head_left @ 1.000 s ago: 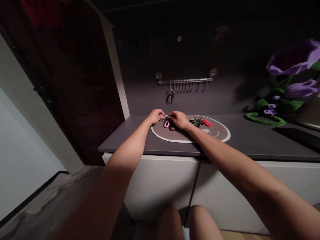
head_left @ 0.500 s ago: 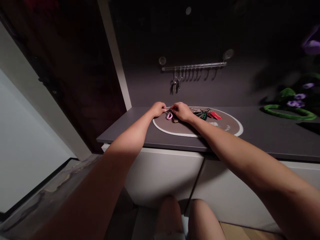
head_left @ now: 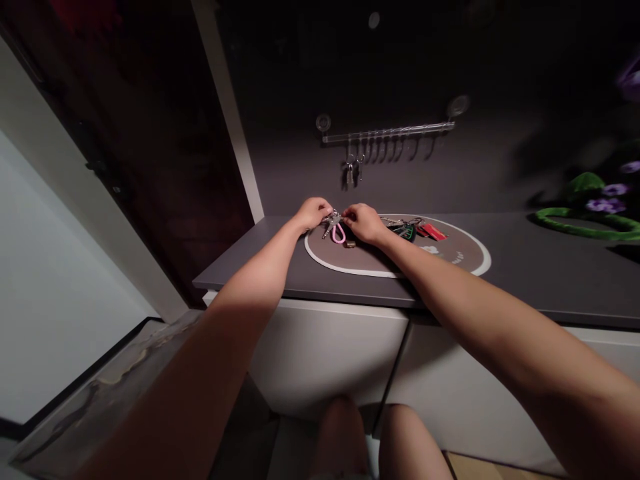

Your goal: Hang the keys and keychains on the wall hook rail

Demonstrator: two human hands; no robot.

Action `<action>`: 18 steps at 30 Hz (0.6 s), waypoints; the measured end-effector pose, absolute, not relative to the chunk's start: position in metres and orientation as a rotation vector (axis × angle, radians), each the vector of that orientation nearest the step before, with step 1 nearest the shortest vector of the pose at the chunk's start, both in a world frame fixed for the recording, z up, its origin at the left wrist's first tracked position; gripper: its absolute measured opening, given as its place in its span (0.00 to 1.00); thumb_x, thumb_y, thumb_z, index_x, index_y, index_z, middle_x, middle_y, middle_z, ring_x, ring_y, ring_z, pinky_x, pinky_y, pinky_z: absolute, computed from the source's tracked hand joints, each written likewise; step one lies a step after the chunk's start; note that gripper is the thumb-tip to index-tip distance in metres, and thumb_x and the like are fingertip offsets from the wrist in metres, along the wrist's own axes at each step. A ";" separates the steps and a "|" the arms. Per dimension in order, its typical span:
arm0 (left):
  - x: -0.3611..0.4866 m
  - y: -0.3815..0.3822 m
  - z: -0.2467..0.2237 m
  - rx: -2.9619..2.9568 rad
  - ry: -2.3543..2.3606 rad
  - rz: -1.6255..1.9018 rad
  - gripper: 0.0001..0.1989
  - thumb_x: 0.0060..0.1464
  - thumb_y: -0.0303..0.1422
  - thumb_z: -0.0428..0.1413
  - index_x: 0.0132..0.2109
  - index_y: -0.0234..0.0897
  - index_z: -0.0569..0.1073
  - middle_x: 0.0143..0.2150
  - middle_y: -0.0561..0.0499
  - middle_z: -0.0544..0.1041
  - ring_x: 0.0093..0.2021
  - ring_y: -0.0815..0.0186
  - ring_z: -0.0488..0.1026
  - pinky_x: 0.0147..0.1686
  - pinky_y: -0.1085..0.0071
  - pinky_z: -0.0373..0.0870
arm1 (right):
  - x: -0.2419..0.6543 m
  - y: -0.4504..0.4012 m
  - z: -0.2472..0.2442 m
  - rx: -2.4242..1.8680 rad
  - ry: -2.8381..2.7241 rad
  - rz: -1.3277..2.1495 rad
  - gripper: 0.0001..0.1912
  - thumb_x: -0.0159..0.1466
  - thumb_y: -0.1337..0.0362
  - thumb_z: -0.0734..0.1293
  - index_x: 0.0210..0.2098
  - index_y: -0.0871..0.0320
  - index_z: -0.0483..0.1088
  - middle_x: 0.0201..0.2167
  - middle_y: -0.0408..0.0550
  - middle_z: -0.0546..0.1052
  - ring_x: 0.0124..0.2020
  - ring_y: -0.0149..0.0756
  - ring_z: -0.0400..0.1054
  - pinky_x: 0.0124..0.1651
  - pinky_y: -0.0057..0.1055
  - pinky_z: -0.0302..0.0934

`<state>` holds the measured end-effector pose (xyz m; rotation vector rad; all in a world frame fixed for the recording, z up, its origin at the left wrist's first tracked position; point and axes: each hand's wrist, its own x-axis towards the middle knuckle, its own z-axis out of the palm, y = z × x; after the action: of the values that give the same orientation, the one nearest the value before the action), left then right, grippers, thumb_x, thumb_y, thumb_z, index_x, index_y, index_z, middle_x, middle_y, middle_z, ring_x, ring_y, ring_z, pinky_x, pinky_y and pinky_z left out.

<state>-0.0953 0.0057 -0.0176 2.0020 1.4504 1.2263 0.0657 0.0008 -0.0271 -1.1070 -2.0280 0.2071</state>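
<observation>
Between my hands hangs a bunch of keys [head_left: 330,227] with a pink loop strap [head_left: 339,235], just over the left part of a brown oval mat [head_left: 370,261] with a white rim. My left hand [head_left: 315,212] pinches the bunch near its top. My right hand [head_left: 364,221] is closed at the other side of the bunch, thumb and fingertips together on its ring end. Below the right hand a small brass-coloured padlock-like piece [head_left: 351,245] lies on the mat. Right of that hand are more keys with a dark green-patterned fob [head_left: 407,231] and a red tag [head_left: 434,231].
On the dark wall a clear rail [head_left: 390,132] carries several hooks; two sets of keys [head_left: 351,170] hang at its left. A green ring with purple flowers [head_left: 585,223] stands on the grey counter [head_left: 530,267] at right. White cabinet doors [head_left: 325,353] are below.
My left hand has risen slightly and moved a little left. The keys and pink strap have come up and now hang more plainly in view between the hands.
</observation>
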 end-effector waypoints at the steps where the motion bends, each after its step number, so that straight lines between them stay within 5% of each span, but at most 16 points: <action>1: -0.095 0.006 -0.017 1.938 1.417 1.254 0.05 0.52 0.24 0.51 0.30 0.29 0.71 0.25 0.52 0.71 0.25 0.75 0.64 0.33 0.74 0.65 | 0.066 0.001 -0.027 -1.109 -2.030 0.200 0.05 0.53 0.73 0.65 0.29 0.61 0.72 0.31 0.49 0.73 0.38 0.35 0.65 0.46 0.29 0.56; 18: -0.087 -0.011 0.004 1.532 0.977 1.456 0.08 0.47 0.32 0.59 0.32 0.30 0.71 0.31 0.51 0.74 0.30 0.75 0.70 0.37 0.75 0.68 | 0.066 -0.011 -0.018 -0.933 -1.902 0.126 0.10 0.59 0.68 0.58 0.38 0.61 0.68 0.37 0.51 0.73 0.39 0.36 0.64 0.45 0.34 0.56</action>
<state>-0.0870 -0.0111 0.0042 1.5321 0.9772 1.4557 0.0657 -0.0105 -0.0175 -0.9326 -1.9020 0.1259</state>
